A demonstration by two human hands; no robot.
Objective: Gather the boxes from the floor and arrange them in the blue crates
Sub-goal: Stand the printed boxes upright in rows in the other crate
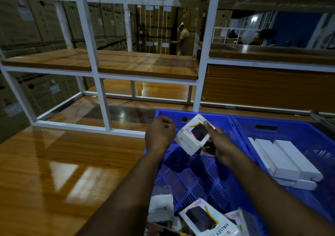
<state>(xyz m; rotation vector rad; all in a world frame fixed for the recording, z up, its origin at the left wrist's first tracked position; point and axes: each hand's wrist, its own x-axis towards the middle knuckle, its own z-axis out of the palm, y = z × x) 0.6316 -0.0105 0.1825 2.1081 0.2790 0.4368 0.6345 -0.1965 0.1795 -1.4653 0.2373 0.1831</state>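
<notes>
Blue crates side by side at lower right, one small box held in the air above the left one.

Largest first: the wooden counter (pixel 54 172) and the white rack (pixel 101 97) fill the left and top of the frame. The left crate (pixel 190 177) is mostly bare slotted floor, with loose boxes (pixel 204 217) heaped at its near end. The right crate (pixel 290 132) holds a neat row of plain white boxes (pixel 282 161). The right hand (pixel 223 145) pinches the white box (pixel 194 136) near one corner, tilted. The left hand (pixel 159 132), beside it, has its fingers curled on nothing I can see. My worry is that one-corner grip: the box could twist free and land askew, or join the wrong crate's sort. The heap at the bottom edge looks ready to slide as well.
</notes>
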